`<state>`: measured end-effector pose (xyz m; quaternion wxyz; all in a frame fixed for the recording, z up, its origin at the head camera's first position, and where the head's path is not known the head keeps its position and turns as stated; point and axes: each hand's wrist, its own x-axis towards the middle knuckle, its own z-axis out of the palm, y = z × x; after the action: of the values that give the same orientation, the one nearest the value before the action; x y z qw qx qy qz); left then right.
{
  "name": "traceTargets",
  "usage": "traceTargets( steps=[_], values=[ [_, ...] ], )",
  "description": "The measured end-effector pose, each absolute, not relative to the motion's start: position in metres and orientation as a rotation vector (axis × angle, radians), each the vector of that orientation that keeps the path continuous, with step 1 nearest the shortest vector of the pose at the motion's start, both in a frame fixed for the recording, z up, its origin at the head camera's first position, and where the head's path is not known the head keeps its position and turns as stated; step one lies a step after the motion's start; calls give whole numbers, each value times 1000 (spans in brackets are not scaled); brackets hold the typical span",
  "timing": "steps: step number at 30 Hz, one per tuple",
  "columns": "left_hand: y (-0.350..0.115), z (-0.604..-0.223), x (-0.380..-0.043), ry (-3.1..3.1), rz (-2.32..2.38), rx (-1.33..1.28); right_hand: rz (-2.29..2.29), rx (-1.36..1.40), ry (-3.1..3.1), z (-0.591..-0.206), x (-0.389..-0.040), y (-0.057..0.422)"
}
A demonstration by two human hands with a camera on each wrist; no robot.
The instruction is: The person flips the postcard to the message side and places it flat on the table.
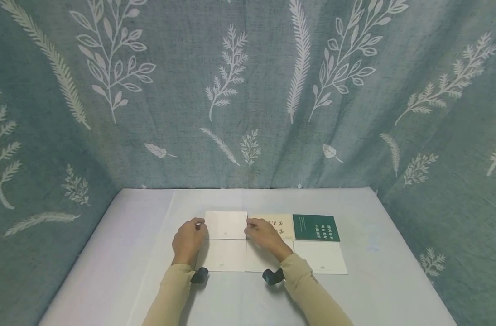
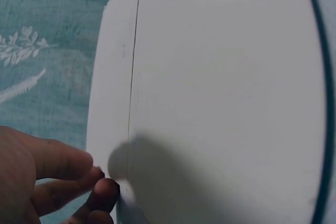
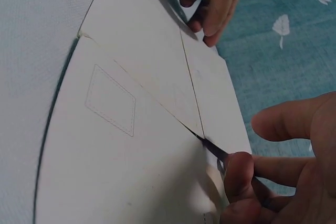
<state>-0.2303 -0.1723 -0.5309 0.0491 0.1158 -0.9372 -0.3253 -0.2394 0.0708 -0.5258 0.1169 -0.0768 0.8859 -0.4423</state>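
Left hand (image 1: 188, 241) and right hand (image 1: 266, 236) at 9 and 3 o'clock; pinching or just touching, cannot tell. On tabletop (image 1: 378, 290), booklets (image 1: 257, 262); between hands, the block's 10 o'clock white booklet (image 1: 226, 225). Probably light, flexible, easily slid; hold side edges.

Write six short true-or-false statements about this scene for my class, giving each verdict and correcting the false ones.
1. Six booklets lie in two rows on the table. True.
2. The left hand is at the left edge of the white booklet in the far row. True.
3. The green booklet lies right of the cream booklet. True.
4. In the head view, the left hand covers part of the cream booklet. False: the right hand does.
5. Every near-row booklet has a green upturned cover. False: those covers are pale.
6. The curtain is plain. False: it has pale leaf patterns.
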Motion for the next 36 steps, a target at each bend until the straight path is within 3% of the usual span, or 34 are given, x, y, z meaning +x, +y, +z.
traceTargets(
  steps=[19, 36],
  values=[
    [-168, -533, -227, -2852, -947, 373, -1392, -250, 2575, -523, -234, 78],
    [-126, -522, -223, -2784, -982, 121, -1617, -118, 2702, -497, -216, 138]
  ],
)
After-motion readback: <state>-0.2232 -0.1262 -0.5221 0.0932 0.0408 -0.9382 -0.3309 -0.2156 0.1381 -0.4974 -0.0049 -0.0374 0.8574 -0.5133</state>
